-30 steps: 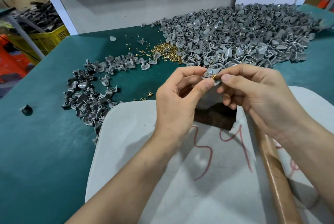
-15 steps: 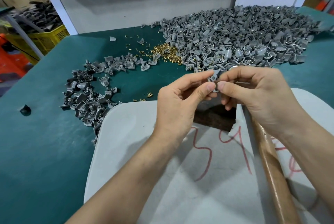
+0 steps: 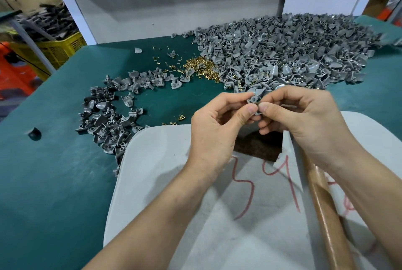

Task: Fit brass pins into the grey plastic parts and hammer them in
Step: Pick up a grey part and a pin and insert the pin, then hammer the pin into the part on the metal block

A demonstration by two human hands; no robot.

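Both thumbs have drawn together over the last second, and the brass glint that showed between them then is now hidden. They pinch one grey part [image 3: 253,100], held in the air above the far edge of a white board [image 3: 163,171]. The left hand [image 3: 214,132] has a narrow grip on it from 8 o'clock with thumb and forefinger. The right hand [image 3: 304,117] grips it the same way from 4 o'clock, its other fingers curled under. At 6 o'clock of the part, a dark block [image 3: 256,145] sits on the board. At 5 o'clock a wooden handle [image 3: 324,215] lies under the right wrist. At 11 o'clock lies a small heap of brass pins [image 3: 196,67], and at 1 o'clock a big heap of grey parts [image 3: 293,56]. At 9 o'clock a smaller scatter of parts [image 3: 108,121] curves over the green tabletop [image 3: 54,171]. A yellow crate [image 3: 58,49] stands beyond the tabletop at 10 o'clock.
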